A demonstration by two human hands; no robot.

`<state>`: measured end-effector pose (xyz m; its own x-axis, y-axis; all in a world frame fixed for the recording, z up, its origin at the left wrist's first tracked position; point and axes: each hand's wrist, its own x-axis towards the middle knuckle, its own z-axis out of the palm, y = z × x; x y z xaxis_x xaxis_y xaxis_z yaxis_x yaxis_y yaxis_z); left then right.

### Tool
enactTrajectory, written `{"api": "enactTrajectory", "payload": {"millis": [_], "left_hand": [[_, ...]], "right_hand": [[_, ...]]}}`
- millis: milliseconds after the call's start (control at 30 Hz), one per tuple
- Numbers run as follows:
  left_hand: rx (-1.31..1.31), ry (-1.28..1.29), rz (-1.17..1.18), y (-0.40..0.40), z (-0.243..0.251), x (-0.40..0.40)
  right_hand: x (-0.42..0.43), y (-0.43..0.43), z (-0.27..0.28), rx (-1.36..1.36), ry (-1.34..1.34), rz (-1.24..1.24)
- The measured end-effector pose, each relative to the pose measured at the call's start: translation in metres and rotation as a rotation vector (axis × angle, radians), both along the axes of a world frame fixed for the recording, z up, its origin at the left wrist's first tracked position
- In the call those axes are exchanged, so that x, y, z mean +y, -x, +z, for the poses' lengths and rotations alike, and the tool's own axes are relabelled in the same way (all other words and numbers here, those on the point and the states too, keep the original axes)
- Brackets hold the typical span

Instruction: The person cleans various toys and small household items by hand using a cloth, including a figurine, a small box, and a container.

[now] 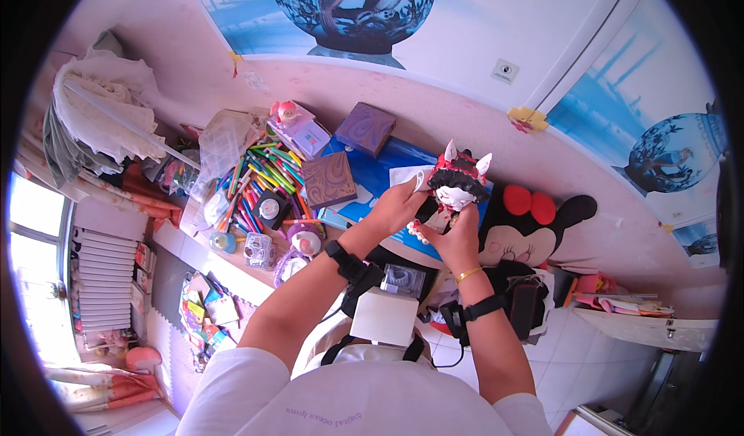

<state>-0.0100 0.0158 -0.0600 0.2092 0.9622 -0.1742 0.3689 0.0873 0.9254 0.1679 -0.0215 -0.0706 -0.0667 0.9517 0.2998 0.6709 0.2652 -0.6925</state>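
Note:
A doll [457, 194] with a white face, black hair and a red headpiece with white pointed ears is held upright above the far side of the table. My right hand [461, 243] grips it around its lower body, below the head. At the doll's left side, my left hand [400, 208] has its fingers closed on a white cloth-like piece [401, 174], which reaches to the doll's head. The doll's dark clothing shows between the hands, with pale beads by its base. My fingers hide part of the body.
Two patterned boxes [329, 180] and many markers [270, 171] crowd the table [197, 221] on the left. A purple-hatted doll [304, 240] stands near the front edge. Right of my hands is a Minnie Mouse cushion [517, 238]. An open drawer [401, 279] holds a clear box.

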Motion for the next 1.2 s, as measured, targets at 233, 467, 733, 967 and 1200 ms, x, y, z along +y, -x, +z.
{"api": "enactTrajectory", "payload": {"millis": [233, 467, 733, 967, 1200], "left_hand": [[-0.129, -0.096, 0.030, 0.016, -0.001, -0.004], [-0.457, -0.127, 0.256, 0.008, 0.019, 0.026], [-0.321, 0.109, -0.037, -0.006, -0.024, 0.040], [-0.179, 0.082, 0.027, 0.002, 0.004, 0.013], [-0.344, -0.216, 0.160, 0.012, 0.019, 0.028]], "right_hand": [[-0.002, -0.001, 0.002, -0.003, 0.000, -0.007], [-0.002, -0.001, 0.004, -0.016, -0.003, -0.015], [-0.002, 0.001, 0.004, 0.010, 0.006, -0.010], [-0.002, -0.003, 0.008, 0.007, 0.102, -0.002], [0.000, -0.003, -0.001, 0.007, -0.035, 0.006]]}}
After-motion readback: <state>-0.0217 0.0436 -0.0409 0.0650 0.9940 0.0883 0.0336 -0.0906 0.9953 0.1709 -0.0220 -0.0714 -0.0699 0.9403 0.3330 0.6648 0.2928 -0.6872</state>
